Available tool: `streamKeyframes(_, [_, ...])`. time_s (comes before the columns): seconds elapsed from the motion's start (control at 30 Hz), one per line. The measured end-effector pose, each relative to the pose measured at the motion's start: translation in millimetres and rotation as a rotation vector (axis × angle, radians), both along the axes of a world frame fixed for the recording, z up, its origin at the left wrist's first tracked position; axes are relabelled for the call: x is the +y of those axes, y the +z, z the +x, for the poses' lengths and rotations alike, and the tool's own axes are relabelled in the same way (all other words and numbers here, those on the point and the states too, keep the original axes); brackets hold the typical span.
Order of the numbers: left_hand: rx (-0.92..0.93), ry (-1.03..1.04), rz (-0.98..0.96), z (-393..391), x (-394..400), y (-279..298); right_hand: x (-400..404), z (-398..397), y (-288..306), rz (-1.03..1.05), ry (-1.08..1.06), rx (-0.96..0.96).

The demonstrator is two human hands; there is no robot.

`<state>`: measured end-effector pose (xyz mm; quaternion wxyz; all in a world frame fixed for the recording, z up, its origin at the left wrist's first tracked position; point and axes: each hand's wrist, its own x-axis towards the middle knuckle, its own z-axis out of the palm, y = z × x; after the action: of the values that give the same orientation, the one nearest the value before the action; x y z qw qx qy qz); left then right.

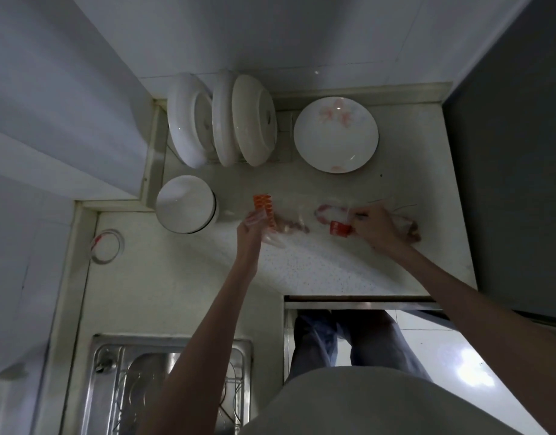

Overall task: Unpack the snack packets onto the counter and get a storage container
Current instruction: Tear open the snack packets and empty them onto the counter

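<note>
Across the middle of the head view I see my left hand (254,221) pinching an orange snack packet (264,210) upright over the speckled counter (302,265), with a clear plastic bag (289,215) crumpled just beside it, while my right hand (375,229) grips a small red packet (340,229) at center right, next to a pink-and-white packet (328,211) lying on the counter. Toward the upper middle of the frame white plates stand in a dish rack (226,120), a flowered plate (335,135) lies to their right, a white bowl (185,204) sits at left of my left hand, and a steel sink (138,372) fills the lower left.
</note>
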<state>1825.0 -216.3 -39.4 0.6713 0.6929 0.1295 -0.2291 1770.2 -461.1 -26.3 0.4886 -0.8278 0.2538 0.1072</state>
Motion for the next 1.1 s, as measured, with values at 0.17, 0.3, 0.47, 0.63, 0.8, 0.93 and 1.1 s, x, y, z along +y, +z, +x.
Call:
streamKeyframes(0.17, [0.006, -0.015, -0.043, 4.4, 0.2, -2.5, 9.4, 10.1, -7.8, 0.148, 0.033, 0.164])
streamKeyframes(0.3, [-0.057, -0.079, -0.065, 12.0, 1.9, -6.7, 9.3, 21.8, -5.5, 0.175, 0.097, 0.228])
streamKeyframes(0.47, [-0.028, -0.042, -0.059, 15.2, -3.1, -8.6, 6.9, 34.4, -3.7, -0.134, 0.313, 0.303])
streamKeyframes(0.63, [-0.018, -0.063, -0.015, 11.1, -7.5, -9.3, 20.9, 39.4, -5.1, -0.271, 0.380, 0.250])
streamKeyframes(0.8, [0.015, -0.046, 0.053, 5.3, 0.5, -25.1, 26.1, 44.1, -14.0, -0.265, 0.411, 0.207])
streamKeyframes(0.93, [0.054, -0.024, 0.073, 3.7, 4.0, -35.9, 25.0, 46.7, -19.4, -0.258, 0.419, 0.254])
streamKeyframes(1.1, [0.060, -0.003, 0.036, 13.1, 0.2, -34.5, 20.0, 46.3, -27.3, -0.055, 0.286, 0.317])
